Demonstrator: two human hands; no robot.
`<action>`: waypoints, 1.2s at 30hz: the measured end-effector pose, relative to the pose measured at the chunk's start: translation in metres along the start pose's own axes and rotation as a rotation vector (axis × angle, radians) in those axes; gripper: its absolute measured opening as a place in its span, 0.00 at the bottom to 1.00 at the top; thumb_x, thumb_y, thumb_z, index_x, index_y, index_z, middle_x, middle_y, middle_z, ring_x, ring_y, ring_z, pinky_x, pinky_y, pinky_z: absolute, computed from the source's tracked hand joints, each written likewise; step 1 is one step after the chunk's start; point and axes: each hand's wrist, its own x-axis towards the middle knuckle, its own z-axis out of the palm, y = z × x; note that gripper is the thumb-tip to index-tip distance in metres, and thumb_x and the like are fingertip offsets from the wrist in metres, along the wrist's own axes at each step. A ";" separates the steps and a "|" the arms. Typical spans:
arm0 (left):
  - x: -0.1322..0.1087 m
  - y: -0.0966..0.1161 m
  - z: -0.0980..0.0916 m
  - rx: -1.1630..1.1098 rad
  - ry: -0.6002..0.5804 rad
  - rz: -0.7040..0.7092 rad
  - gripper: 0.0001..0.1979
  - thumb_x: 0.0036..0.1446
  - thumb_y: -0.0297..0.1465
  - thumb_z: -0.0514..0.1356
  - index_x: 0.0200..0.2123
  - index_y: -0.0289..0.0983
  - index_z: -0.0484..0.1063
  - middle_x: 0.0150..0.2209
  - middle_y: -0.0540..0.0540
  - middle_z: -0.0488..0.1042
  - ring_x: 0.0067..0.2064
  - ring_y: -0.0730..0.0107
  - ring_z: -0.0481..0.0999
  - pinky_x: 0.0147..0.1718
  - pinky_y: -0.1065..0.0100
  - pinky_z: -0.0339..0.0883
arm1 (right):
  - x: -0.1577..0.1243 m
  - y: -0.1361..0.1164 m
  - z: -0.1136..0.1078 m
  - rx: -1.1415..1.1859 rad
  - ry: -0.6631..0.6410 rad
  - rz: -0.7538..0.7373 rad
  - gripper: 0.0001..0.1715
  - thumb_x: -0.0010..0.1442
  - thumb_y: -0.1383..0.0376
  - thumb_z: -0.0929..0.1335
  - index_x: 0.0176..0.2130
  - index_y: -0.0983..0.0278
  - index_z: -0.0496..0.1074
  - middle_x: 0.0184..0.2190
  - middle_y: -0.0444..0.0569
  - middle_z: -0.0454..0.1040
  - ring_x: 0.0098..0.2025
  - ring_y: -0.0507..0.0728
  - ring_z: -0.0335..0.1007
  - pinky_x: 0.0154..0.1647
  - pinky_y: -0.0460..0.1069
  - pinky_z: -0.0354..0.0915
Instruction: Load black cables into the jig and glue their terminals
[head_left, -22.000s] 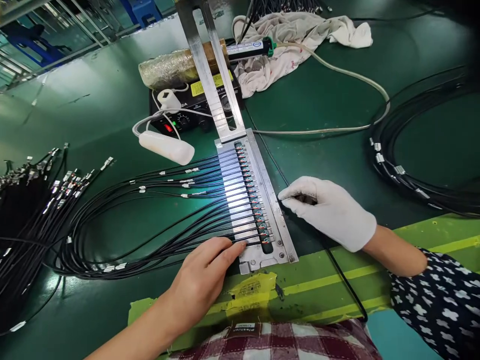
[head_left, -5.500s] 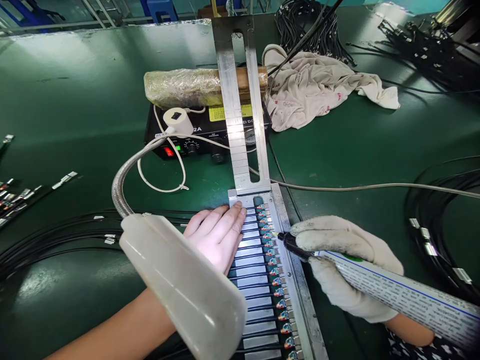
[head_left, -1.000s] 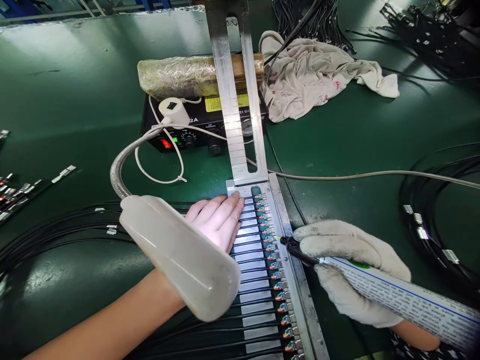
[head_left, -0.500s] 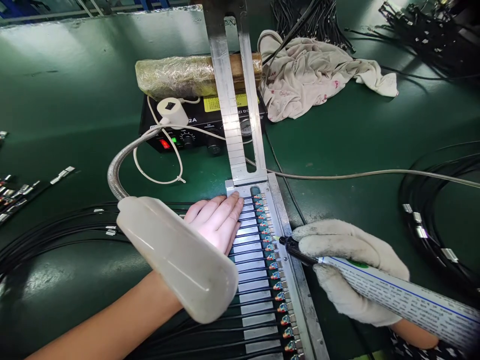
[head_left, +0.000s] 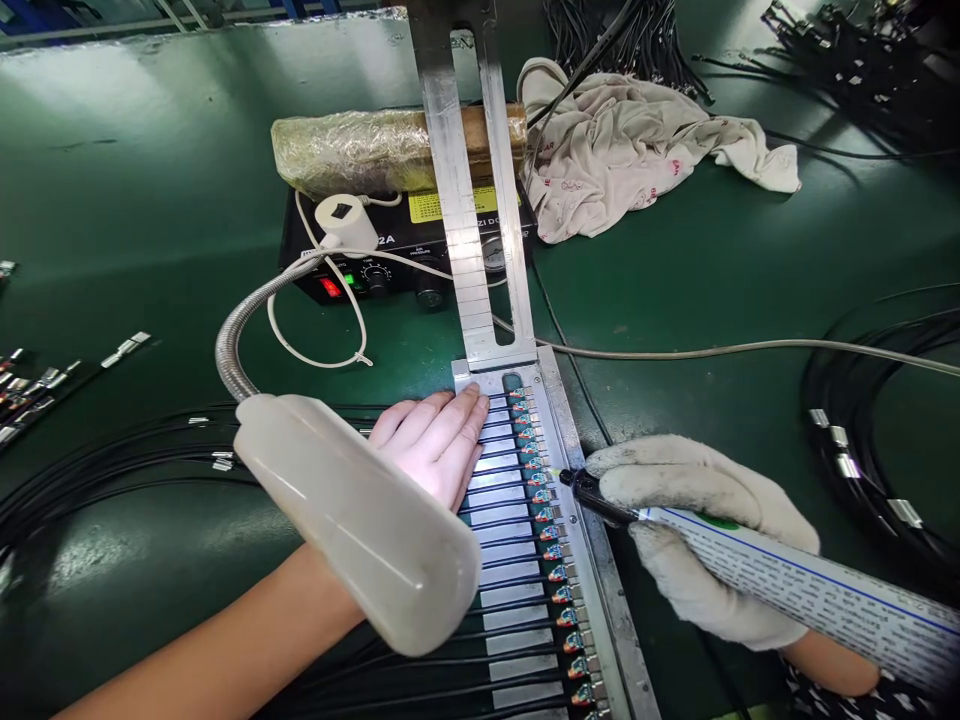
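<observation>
My bare left hand (head_left: 436, 445) lies flat with its fingers stretched out, across the black cables (head_left: 504, 545) at the far end of a metal fixture (head_left: 551, 400). Small connector ends with coloured wires (head_left: 551, 532) line up in a row along the fixture. In a white glove, my right hand (head_left: 705, 530) grips a printed white glue tube (head_left: 795, 575) with a black nozzle (head_left: 596, 497). The nozzle's tip points left, close to the connectors in the upper half of the row; whether it touches one I cannot tell. The lamp hides part of my left hand and wrist.
A white lamp head (head_left: 360, 525) on a bendable neck hangs over my left forearm. Behind the fixture stand a black control box (head_left: 409, 275), a wrapped roll (head_left: 352, 150) and a crumpled cloth (head_left: 622, 150). Coiled cables (head_left: 817, 370) lie at the right.
</observation>
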 end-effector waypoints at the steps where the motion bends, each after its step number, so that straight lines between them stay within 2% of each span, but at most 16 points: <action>1: 0.000 0.000 0.000 -0.002 -0.005 -0.003 0.17 0.68 0.27 0.49 0.57 0.31 0.67 0.58 0.41 0.71 0.54 0.58 0.73 0.51 0.58 0.67 | 0.000 0.000 0.000 -0.007 -0.010 -0.004 0.22 0.53 0.75 0.70 0.48 0.64 0.74 0.40 0.51 0.78 0.41 0.60 0.78 0.42 0.53 0.78; 5: -0.001 0.000 -0.002 -0.007 -0.023 -0.008 0.17 0.68 0.27 0.50 0.57 0.31 0.67 0.59 0.41 0.70 0.55 0.58 0.72 0.51 0.57 0.67 | 0.001 0.002 -0.001 -0.023 -0.027 -0.008 0.20 0.53 0.75 0.70 0.47 0.66 0.74 0.40 0.51 0.78 0.43 0.59 0.77 0.45 0.52 0.77; 9: -0.001 0.000 -0.002 0.002 -0.009 0.003 0.17 0.68 0.27 0.50 0.57 0.31 0.67 0.58 0.42 0.71 0.55 0.58 0.72 0.51 0.58 0.66 | 0.002 0.002 0.000 -0.013 -0.004 0.003 0.19 0.54 0.76 0.70 0.46 0.65 0.74 0.40 0.51 0.78 0.42 0.58 0.77 0.43 0.52 0.77; 15: -0.001 0.001 0.001 0.009 0.027 0.003 0.16 0.68 0.27 0.50 0.56 0.30 0.68 0.57 0.42 0.72 0.54 0.59 0.73 0.51 0.59 0.66 | -0.005 -0.007 -0.005 0.011 0.002 -0.047 0.25 0.53 0.76 0.70 0.51 0.67 0.72 0.42 0.53 0.76 0.45 0.62 0.75 0.45 0.56 0.77; 22: -0.001 0.001 0.002 0.002 0.026 -0.001 0.16 0.67 0.26 0.52 0.56 0.30 0.67 0.57 0.41 0.72 0.54 0.57 0.73 0.50 0.58 0.66 | -0.011 -0.008 -0.001 0.014 -0.015 -0.013 0.23 0.53 0.75 0.70 0.49 0.66 0.73 0.40 0.52 0.77 0.43 0.61 0.76 0.43 0.55 0.78; 36: 0.000 0.002 -0.003 -0.016 -0.014 -0.022 0.17 0.68 0.27 0.49 0.56 0.32 0.67 0.57 0.40 0.72 0.55 0.57 0.72 0.52 0.57 0.67 | -0.009 -0.005 0.000 0.041 -0.018 -0.008 0.24 0.52 0.76 0.70 0.49 0.66 0.73 0.40 0.51 0.77 0.43 0.61 0.77 0.44 0.55 0.77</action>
